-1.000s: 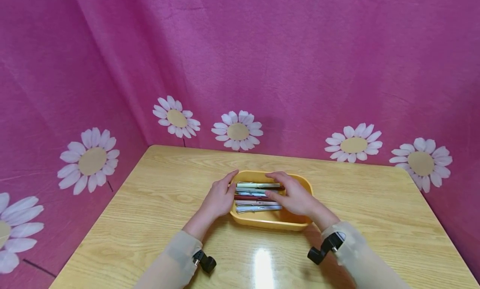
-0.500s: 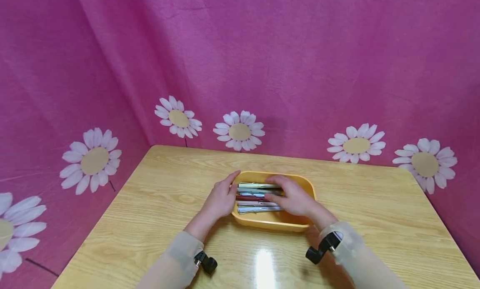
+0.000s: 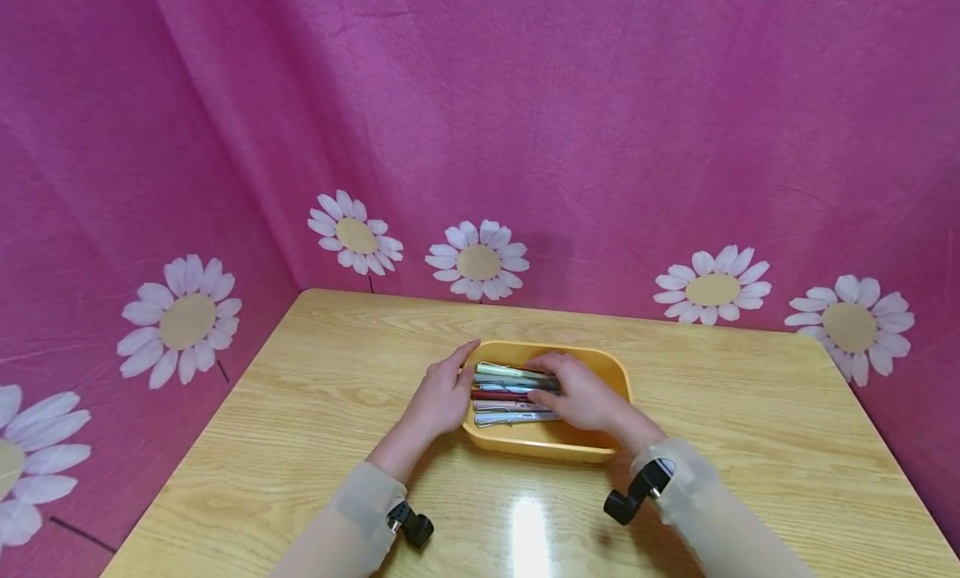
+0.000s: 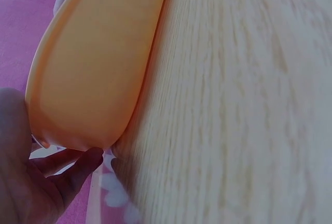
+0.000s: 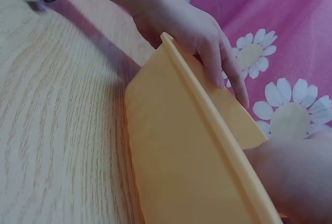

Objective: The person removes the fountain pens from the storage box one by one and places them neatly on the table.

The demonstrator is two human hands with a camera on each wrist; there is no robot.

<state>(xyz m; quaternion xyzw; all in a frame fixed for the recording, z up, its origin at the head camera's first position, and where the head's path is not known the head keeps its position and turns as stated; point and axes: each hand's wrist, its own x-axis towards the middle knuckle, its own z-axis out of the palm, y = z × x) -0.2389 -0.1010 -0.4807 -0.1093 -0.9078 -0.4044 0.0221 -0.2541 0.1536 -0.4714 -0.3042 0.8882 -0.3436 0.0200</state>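
A yellow plastic bin [image 3: 540, 453] sits on the wooden table, with several pens [image 3: 510, 417] lying side by side along its left part. They are pale green, grey, light blue, dark red, pink and pale lilac, most with metal clips. At the bin's left end my left hand [image 3: 441, 397] holds the rim, its fingers reaching along the outer wall [image 4: 98, 63]. My right hand [image 3: 581, 392] is inside the bin, thumb on the near side and fingers on the far side of the upper pens, gripping their right ends. The bin wall hides its fingertips in the right wrist view.
The wooden table [image 3: 337, 353] extends around the bin on all sides. Pink cloth [image 3: 585, 145] with printed daisies hangs behind and to the left. A glare spot [image 3: 528, 536] lies on the near tabletop.
My right hand has shifted slightly left and its fingers have drawn in around the pens. The pale green pen now slants, right end toward me. My left hand stays on the rim.
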